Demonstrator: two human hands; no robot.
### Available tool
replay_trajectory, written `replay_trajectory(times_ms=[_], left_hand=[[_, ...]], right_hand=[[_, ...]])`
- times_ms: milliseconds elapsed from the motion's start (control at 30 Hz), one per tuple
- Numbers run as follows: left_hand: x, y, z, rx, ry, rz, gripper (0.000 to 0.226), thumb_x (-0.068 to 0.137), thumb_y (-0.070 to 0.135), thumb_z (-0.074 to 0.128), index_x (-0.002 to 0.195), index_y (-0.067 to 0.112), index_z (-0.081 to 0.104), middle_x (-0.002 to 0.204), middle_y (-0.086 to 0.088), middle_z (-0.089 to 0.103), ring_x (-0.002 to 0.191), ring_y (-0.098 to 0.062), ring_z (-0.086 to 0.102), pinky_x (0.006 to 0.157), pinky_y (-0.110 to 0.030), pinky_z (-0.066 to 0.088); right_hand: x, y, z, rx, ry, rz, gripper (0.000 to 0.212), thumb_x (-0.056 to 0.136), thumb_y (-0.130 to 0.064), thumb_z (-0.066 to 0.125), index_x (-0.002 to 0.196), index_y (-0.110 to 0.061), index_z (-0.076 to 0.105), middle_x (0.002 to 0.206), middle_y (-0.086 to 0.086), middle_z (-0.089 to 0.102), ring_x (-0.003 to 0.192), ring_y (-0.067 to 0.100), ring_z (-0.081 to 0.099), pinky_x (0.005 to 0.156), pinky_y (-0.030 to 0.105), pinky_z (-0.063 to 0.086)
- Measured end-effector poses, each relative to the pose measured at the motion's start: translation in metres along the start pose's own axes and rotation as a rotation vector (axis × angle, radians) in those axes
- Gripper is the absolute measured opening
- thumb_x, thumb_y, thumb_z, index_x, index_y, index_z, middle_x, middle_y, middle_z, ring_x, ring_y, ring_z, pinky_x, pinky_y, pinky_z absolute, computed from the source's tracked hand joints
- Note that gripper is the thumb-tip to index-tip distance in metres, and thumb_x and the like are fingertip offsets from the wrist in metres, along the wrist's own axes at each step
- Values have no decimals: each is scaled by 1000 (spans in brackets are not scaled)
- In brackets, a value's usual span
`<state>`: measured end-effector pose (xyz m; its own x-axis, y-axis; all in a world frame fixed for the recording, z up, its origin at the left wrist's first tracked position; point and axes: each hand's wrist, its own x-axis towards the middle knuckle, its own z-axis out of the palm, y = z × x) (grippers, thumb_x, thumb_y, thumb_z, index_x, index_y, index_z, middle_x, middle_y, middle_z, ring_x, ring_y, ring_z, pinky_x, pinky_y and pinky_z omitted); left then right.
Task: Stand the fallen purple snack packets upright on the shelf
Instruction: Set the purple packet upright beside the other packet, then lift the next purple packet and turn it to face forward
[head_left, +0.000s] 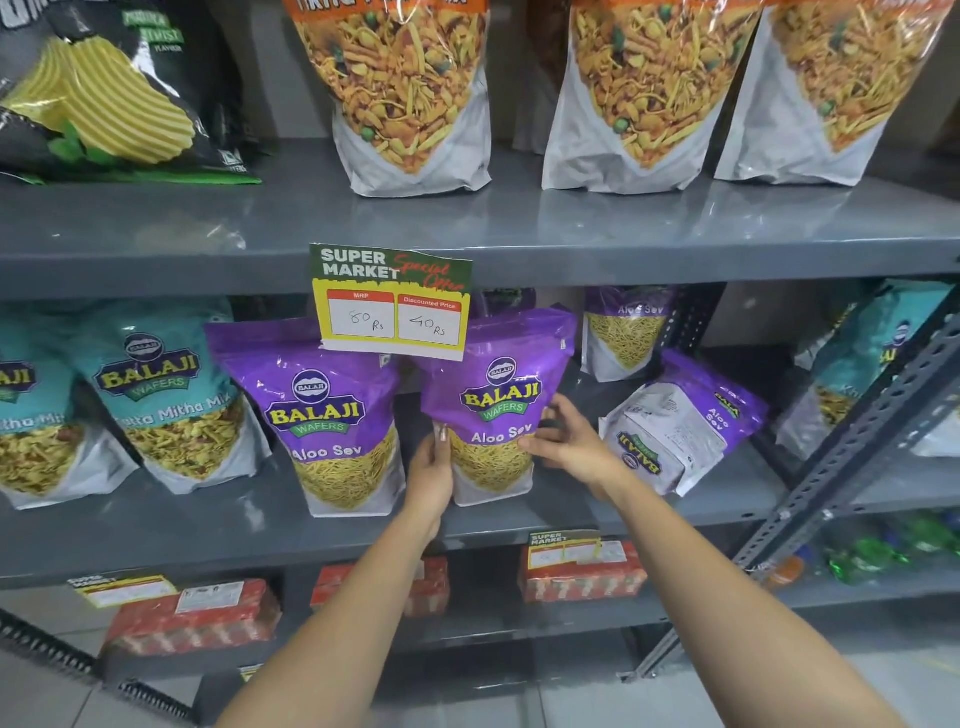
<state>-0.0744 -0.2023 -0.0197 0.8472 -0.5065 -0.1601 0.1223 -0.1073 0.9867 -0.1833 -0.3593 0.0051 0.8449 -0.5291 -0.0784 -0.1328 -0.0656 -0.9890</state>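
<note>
A purple Aloo Sev packet (498, 400) stands upright at the middle of the grey middle shelf (260, 525). My left hand (434, 467) presses its lower left edge and my right hand (569, 441) grips its right side. To its left a second purple packet (322, 415) stands upright. On the right a third purple packet (685, 426) lies fallen on its side, back panel showing. A fourth purple packet (626, 332) stands upright further back.
Teal Balaji packets (166, 395) stand at the left, another teal packet (872, 364) at the right. A price card (392, 301) hangs from the upper shelf edge over the purple packets. A slanted metal shelf brace (852, 447) crosses at the right. Red packs (192, 618) lie below.
</note>
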Motion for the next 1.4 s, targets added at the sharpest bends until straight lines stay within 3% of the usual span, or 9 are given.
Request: replay_trajectory(times_ms=[200,367,500,733,833,967,1133,1233,1400], left_hand=[[-47,-18,28,93,425,-12,26,98,22,40,93,8,61,98,-17,60,100,-36,58,84,-40,42],[-106,-26,85,227,-82,364,19,92,21,48,85,29,63,93,9,61,94,-3,58,85,-25,45],[-59,25,139,360,-203,533,19,89,11,52,97,13,68,103,-4,63,94,-21,61,86,-34,49],[32,63,214,729,-352,299,42,94,25,42,134,16,49,142,-12,50,129,-34,46,107,-42,40],[42,49,227,829,-471,122,51,96,37,40,141,13,38,149,-14,40,134,-36,41,108,-40,35],[40,35,228,639,-502,57,38,94,31,48,112,-1,59,116,-24,63,107,-34,61,82,-33,46],[27,30,204,507,-516,-11,34,83,28,66,100,-1,60,77,-1,52,74,-7,57,44,-19,36],[21,21,191,475,-515,-11,33,78,25,74,107,15,60,97,-4,64,91,-19,62,68,-22,45],[9,0,173,475,-459,114,116,70,21,81,151,16,-2,112,3,59,112,-22,59,95,-40,50]], right_hand=[[-16,-7,-12,-190,18,-21,118,58,-47,85,148,-37,9,144,-13,35,130,9,37,105,36,39],[-32,-4,-79,-170,690,-59,45,77,-17,69,121,-13,57,102,1,63,101,22,64,72,10,44],[-44,24,-144,-226,1003,264,30,79,-19,59,107,-8,62,101,13,68,102,33,62,81,32,43],[-38,48,-170,-34,802,429,25,79,-25,63,97,-8,63,70,8,59,51,21,53,49,28,45],[-30,55,-175,83,683,436,28,83,-23,65,108,-14,55,90,11,64,67,24,62,53,30,51],[-33,57,-170,236,705,391,51,81,-12,70,123,-12,40,119,15,60,102,37,65,75,56,57],[-50,53,-164,217,730,356,77,76,-4,74,134,-18,26,96,1,60,72,26,68,43,37,56],[-56,53,-159,112,706,283,91,74,-1,75,143,-23,19,87,4,66,70,23,69,48,39,57],[-57,40,-156,-183,684,106,101,71,-6,77,148,-28,15,95,-8,62,82,2,61,65,25,50]])
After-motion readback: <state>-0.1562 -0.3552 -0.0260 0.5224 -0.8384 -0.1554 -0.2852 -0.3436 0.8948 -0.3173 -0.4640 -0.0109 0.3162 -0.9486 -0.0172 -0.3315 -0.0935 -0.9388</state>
